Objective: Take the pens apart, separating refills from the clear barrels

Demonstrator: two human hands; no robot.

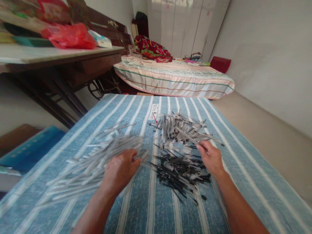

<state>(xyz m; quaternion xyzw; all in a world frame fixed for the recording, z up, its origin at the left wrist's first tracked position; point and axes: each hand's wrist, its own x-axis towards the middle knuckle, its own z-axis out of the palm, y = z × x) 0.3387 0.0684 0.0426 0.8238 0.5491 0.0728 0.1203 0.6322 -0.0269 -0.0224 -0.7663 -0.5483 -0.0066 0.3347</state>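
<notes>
A blue striped cloth (136,208) covers the table. Long clear pen tubes (80,175) lie in a loose pile at the left. My left hand (123,167) is closed over the right side of that pile, its fingers round some clear tubes, blurred by motion. Black pen parts (180,169) are heaped right of centre. Behind them sits a pile of clear pieces with dark tips (174,128). My right hand (211,157) pinches one end of a clear tube (186,135) at the right edge of these piles; the tube slants up to the left.
Beyond the table stands a bed (170,74) with a striped sheet. At the left is a desk (60,55) with a red plastic bag (70,35); below it, a blue box (31,149). A red object (220,64) stands by the right wall.
</notes>
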